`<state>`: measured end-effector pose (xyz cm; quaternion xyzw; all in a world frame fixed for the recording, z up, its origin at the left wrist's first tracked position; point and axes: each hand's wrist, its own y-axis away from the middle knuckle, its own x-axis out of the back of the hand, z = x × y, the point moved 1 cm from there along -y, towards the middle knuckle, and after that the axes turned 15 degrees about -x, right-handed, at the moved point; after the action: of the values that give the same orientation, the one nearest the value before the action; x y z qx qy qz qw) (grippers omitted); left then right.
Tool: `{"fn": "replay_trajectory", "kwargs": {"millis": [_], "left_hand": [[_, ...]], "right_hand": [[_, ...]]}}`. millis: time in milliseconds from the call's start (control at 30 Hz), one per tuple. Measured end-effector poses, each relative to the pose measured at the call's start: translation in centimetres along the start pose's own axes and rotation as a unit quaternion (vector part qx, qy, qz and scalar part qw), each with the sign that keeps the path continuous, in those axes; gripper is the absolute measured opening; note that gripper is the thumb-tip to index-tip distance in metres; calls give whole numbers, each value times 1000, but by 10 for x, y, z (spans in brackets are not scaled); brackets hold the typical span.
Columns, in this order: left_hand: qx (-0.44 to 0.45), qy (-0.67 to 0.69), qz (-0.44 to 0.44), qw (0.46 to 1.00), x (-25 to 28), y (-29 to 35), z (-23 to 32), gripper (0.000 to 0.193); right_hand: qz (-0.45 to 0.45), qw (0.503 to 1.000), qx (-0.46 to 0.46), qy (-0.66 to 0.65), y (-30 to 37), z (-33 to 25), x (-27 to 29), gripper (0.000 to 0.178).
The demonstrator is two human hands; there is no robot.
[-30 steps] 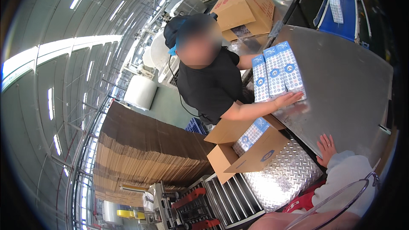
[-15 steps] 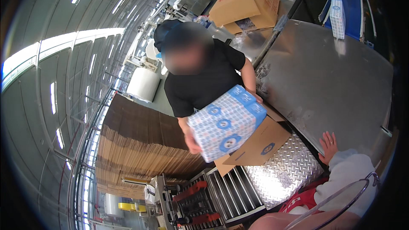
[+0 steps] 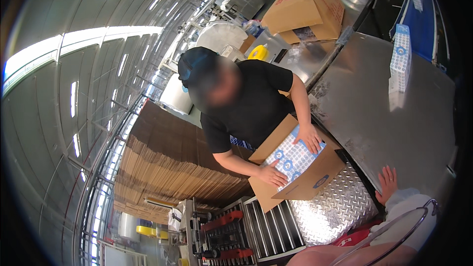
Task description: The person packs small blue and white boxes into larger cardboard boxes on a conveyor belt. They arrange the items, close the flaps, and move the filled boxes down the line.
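Observation:
My right hand (image 3: 387, 185) rests at the near edge of the metal table (image 3: 379, 133), fingers stretched out, holding nothing. A pale sleeve covers that forearm. My left hand is out of sight. To the left, a co-worker in a black shirt has both hands flat on a blue-and-white patterned pack (image 3: 292, 155). The pack sits inside an open brown carton (image 3: 315, 181), its flaps folded outward. Farther along the table stands a narrow blue-and-white pack (image 3: 400, 61), upright and apart from my hand.
Beside the carton lie a diamond-plate metal surface (image 3: 332, 207) and a roller conveyor (image 3: 276, 226). Flattened cartons (image 3: 172, 162) are stacked behind the co-worker. A large brown box (image 3: 303, 12) stands at the back, and a blue conveyor belt (image 3: 419, 24) meets the table's far end.
The co-worker has lowered the patterned pack into the carton and now presses on it. The narrow pack has come nearer onto the table. My right hand remains at the table edge.

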<state>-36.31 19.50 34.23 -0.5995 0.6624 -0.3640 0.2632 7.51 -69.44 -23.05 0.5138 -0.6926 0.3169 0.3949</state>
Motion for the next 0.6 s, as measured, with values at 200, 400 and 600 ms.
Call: {"fn": "replay_trajectory", "kwargs": {"millis": [200, 400, 600], "left_hand": [[112, 89, -177, 974, 16, -30, 11, 69], [141, 98, -259, 951, 71, -77, 47, 68], [158, 80, -302, 937, 83, -78, 55, 67]], "right_hand": [[12, 1000, 3, 8, 2, 1, -3, 76], [0, 1000, -4, 15, 0, 1, -4, 78], [2, 999, 9, -33, 0, 9, -11, 76]]}}
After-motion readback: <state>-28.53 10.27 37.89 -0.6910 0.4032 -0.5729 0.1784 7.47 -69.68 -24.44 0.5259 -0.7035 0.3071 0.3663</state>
